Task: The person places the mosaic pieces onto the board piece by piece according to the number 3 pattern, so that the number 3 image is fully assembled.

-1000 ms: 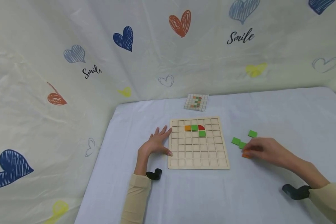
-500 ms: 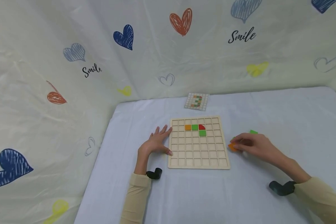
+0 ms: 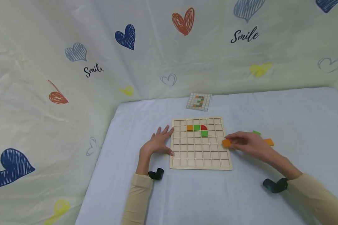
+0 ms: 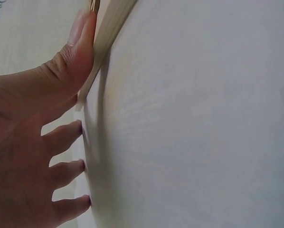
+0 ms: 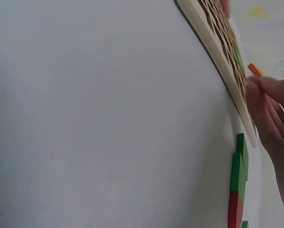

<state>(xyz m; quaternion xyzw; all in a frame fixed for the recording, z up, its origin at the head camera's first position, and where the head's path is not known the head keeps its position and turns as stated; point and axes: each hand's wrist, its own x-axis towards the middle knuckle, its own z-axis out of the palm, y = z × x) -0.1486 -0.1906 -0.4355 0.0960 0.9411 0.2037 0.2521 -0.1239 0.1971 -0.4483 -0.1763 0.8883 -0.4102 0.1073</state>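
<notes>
My left hand (image 3: 156, 143) rests with spread fingers against the left edge of a wooden grid board (image 3: 183, 155). In the left wrist view its thumb (image 4: 78, 45) touches the board's rim (image 4: 104, 47). On the board lie an orange tile (image 3: 190, 127), a green tile (image 3: 197, 127) and a red rounded-corner tile (image 3: 203, 127) in a row, with another green tile (image 3: 204, 133) below the red one. At the board's right edge my right hand (image 3: 249, 143) pinches a square orange tile (image 3: 226, 143) between thumb and fingertips, held tilted just over the rim.
A card (image 3: 198, 102) printed with a coloured "3" on a grid lies behind the board. Right of it, a loose green tile (image 3: 256, 132) and an orange one (image 3: 268, 142) show past my right hand. The right wrist view shows green tiles (image 5: 236, 173) and a red one (image 5: 234, 209).
My right hand has lifted the orange tile from among the loose tiles and carried it left to the board's right edge. The left hand stays in place.
</notes>
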